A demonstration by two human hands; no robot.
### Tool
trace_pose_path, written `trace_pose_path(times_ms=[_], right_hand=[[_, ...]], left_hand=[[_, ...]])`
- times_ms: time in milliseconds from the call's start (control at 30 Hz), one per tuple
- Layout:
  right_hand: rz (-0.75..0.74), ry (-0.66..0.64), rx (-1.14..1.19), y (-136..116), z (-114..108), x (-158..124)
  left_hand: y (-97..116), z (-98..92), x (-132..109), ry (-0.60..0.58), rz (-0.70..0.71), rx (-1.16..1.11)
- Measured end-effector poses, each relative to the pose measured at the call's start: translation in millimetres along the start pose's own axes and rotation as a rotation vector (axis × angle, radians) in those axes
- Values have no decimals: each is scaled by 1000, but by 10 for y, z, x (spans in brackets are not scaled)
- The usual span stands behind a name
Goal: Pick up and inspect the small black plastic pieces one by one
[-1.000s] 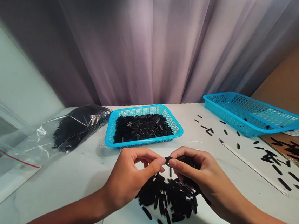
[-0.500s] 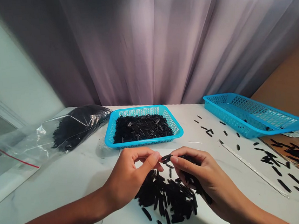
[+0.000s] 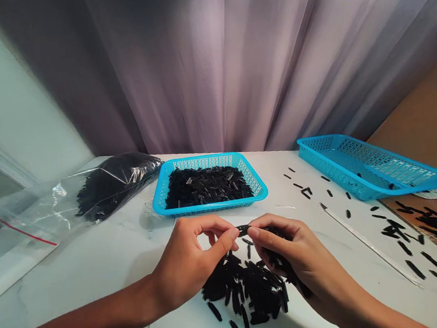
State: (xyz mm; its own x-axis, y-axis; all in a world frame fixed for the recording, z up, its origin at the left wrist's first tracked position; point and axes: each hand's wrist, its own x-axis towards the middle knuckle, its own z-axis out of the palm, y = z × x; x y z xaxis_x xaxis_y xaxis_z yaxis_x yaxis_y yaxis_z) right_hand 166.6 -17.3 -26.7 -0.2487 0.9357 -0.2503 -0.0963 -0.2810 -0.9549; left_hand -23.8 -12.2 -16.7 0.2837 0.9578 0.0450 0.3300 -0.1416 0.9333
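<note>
A: Grip state?

B: Narrow on both sides. Left hand [image 3: 188,267] has thumb and fingertips on one end of a small black piece [image 3: 243,230]; right hand [image 3: 298,246] pinches the other end. Piece is held up between them, over the loose pile [image 3: 263,291] on the counter [image 3: 109,277].

A: Right side carrying anything else?

B: Yes, a dark bunch [image 3: 277,233] tucked in the palm. Main worry: opening those fingers to re-pinch could shed some of it.

A: And the piece?

B: Not much of it under each fingertip, I'd say. A twist or uneven pull could pop it loose. If it lands in the pile, good luck: everything there is black.

A: Surroundings?

B: Blue basket [image 3: 211,207] full of black pieces sits just beyond the hands. A careless reach could bump it and spill some. Stray pieces [image 3: 397,230] at right are well apart; low risk.
</note>
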Motion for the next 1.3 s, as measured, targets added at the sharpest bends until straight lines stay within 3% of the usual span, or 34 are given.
trace_pose_path(times_ms=[367,733,967,1067,1167,1233,1300], right_hand=[[17,8,12,-21,12,14],[34,41,13,-23,11,22],[-43,49,-86,13,-30,25],[-323,107,-328,5,-45,9],[-895,133,-694,13,-85,-40],[-1247,72,-932,32,-133,-77],[-1413,-11,-1108,49,-187,-103]], left_hand=[[35,-37,63,-33,-136,-95],[19,-20,19,2,-84,-31],[9,-26,25,-29,-77,-84],[-8,-31,42,-103,-130,-225],[-18,-45,52,-234,-231,-433],[-17,-60,47,-301,-271,-505],[-10,-75,37,-328,-283,-518]])
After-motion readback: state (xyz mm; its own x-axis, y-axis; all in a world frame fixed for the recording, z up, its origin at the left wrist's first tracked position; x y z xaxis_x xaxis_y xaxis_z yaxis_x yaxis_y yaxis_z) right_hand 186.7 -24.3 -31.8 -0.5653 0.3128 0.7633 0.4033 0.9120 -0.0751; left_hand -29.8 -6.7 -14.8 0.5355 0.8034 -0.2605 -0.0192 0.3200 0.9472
